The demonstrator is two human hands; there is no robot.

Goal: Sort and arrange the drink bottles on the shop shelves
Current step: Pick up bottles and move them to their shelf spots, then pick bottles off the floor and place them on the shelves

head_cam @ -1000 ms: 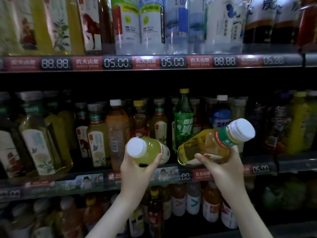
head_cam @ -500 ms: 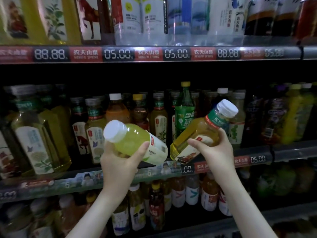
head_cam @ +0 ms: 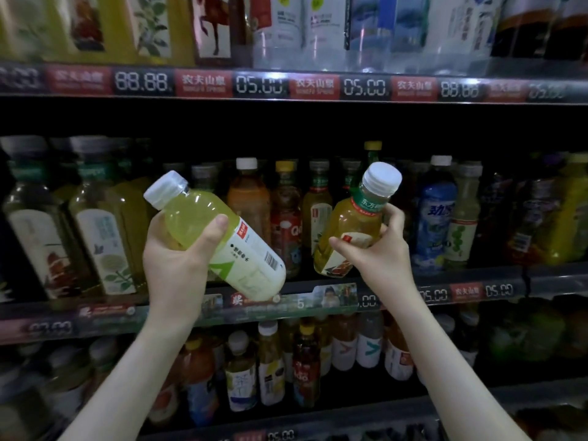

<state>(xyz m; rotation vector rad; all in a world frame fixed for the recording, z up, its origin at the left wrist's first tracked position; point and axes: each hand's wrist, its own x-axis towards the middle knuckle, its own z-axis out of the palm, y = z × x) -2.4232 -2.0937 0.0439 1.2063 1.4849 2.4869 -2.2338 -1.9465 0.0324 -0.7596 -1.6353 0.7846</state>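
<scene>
The left hand (head_cam: 175,268) grips a green bottle (head_cam: 248,259) round its middle, thumb across the front. The bottle is tilted, with its white cap up to the left and its base down to the right, in front of the middle shelf (head_cam: 461,292) rail. The right hand (head_cam: 385,262) holds a tea bottle (head_cam: 346,218) just below the neck, fingers curled round it. This bottle leans with its white cap up to the right. The two bottles are near each other but apart, both held in the air just in front of the row standing on the middle shelf. A blue bottle (head_cam: 436,214) stands to the right in that row. More bottles fill the top shelf (head_cam: 318,87) and the lower shelf (head_cam: 509,405).
</scene>
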